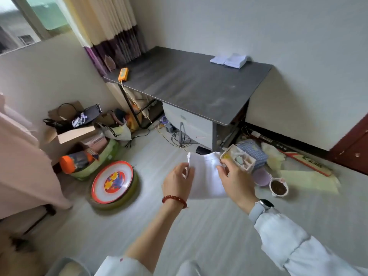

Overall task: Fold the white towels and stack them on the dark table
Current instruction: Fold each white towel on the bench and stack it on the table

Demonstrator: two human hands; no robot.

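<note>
A white towel (206, 176) hangs in the air in front of me, over the floor and short of the dark table (191, 86). My left hand (178, 181) pinches its upper left corner. My right hand (235, 180) grips its upper right edge. Two folded white towels (229, 60) lie side by side at the table's far right corner by the wall.
An orange device (123, 73) with a cord sits on the table's left end. Floor clutter surrounds me: a colourful round tray (112, 182) at left, cardboard boxes (75, 134), a small organiser box (242, 159), a checked bag (253, 154), a white pot (278, 188). A dark red door (352, 144) stands at right.
</note>
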